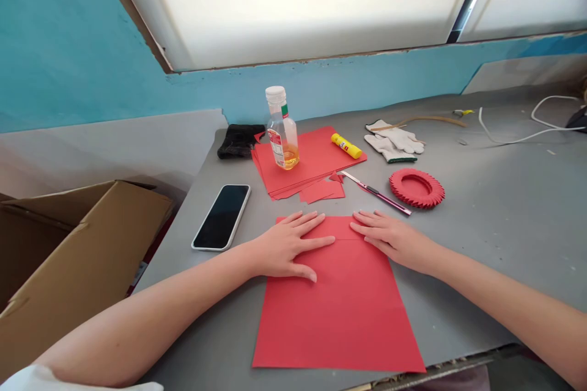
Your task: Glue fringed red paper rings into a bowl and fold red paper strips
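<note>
A large red sheet of paper (337,311) lies flat at the table's front edge, with a straight crease or cut line across its far part. My left hand (293,247) rests on its far left with the fingers spread. On the far right of the sheet, my right hand (389,235) lies flat with its fingertips on the paper. Beyond the hands are small red paper scraps (323,190) and a craft knife (376,192) with its blade out. A round red folded-paper ring (416,188) sits beyond my right hand.
A bottle (283,134) and a yellow glue stick (346,145) stand and lie on stacked red paper (316,165). Around them are a phone (222,217), a black cloth-like item (241,140), white gloves (395,140) and a white cable (518,140). A cardboard box (87,250) stands left of the table.
</note>
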A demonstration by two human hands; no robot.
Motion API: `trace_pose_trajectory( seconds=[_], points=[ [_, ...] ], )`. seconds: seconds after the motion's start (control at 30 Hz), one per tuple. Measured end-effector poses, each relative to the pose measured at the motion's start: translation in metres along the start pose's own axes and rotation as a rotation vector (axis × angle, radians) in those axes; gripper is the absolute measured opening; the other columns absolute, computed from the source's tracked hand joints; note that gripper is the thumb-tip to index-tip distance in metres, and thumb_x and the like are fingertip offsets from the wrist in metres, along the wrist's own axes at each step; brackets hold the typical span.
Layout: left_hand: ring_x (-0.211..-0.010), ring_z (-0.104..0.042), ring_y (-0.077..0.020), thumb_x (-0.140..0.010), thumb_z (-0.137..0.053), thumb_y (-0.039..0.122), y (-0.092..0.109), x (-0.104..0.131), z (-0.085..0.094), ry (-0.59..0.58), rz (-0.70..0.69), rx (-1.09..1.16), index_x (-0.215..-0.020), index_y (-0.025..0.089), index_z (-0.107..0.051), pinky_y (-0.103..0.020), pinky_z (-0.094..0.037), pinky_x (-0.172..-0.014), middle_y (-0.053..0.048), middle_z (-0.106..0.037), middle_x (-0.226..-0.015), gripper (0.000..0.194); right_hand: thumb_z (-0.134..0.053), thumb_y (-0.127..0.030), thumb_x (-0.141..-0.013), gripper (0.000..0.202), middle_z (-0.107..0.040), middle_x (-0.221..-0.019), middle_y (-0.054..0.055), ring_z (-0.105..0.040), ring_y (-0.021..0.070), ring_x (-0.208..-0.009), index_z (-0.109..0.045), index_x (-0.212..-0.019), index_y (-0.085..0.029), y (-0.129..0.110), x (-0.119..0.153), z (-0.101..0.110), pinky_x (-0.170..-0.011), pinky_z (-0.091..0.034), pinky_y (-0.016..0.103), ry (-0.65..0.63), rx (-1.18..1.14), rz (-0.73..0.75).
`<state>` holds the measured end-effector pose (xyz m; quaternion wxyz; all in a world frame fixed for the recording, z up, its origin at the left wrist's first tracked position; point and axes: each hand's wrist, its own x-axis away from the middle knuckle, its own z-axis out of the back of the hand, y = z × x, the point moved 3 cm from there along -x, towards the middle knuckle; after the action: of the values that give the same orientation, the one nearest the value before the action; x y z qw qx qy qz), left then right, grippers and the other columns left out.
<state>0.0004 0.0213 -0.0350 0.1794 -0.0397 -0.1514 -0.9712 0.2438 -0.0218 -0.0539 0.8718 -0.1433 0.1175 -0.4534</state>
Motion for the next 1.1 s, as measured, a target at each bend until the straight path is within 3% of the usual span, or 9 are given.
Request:
trace_pose_trajectory(
  seconds=[0.2, 0.57, 0.73, 1.1],
  points=[
    [-0.136, -0.012, -0.0284, -0.078, -0.044, 0.065, -0.012, 0.017, 0.009, -0.021, -0.056, -0.002, -0.139, 0.036, -0.025, -0.046, -0.011, -0.109, -0.002, -0.008, -0.149, 0.069, -0.035, -0.022, -0.091, 0.04, -0.04, -0.138, 0.0, -0.035, 0.0213, -0.127, -0.045, -0.128, -0.033, 0.005, 0.006, 0.01, -0.105, -0.03, 0.048, -0.028, -0.054, -0.024],
    [-0.134, -0.019, -0.0271, -0.083, -0.042, 0.06, -0.038, 0.065, 0.021, -0.082, 0.019, -0.12, -0.136, 0.034, -0.032, -0.045, -0.015, -0.109, -0.004, -0.018, -0.147, 0.06, -0.032, -0.022, -0.092, 0.039, -0.041, -0.137, -0.001, -0.031, 0.0207, -0.129, -0.046, -0.127, -0.032, 0.018, 0.016, 0.01, -0.105, -0.028, 0.05, -0.056, -0.096, -0.069],
    [-0.134, -0.02, -0.0287, -0.085, -0.038, 0.059, -0.041, 0.072, 0.025, -0.133, 0.061, -0.172, -0.135, 0.035, -0.035, -0.05, -0.013, -0.108, -0.004, -0.022, -0.146, 0.055, -0.033, -0.025, -0.092, 0.039, -0.04, -0.137, 0.0, -0.03, 0.0204, -0.129, -0.047, -0.127, -0.032, 0.016, 0.015, 0.012, -0.106, -0.025, 0.05, -0.074, -0.112, -0.073],
    [-0.133, -0.025, -0.0275, -0.088, -0.041, 0.05, -0.036, 0.071, 0.029, -0.034, 0.023, -0.178, -0.122, 0.029, -0.052, -0.05, -0.011, -0.108, -0.007, -0.038, -0.139, 0.042, -0.041, -0.031, -0.087, 0.035, -0.05, -0.131, 0.003, -0.039, 0.0231, -0.125, -0.06, -0.116, -0.027, 0.005, 0.003, 0.025, -0.102, -0.031, 0.044, -0.157, -0.073, -0.171]
  ],
)
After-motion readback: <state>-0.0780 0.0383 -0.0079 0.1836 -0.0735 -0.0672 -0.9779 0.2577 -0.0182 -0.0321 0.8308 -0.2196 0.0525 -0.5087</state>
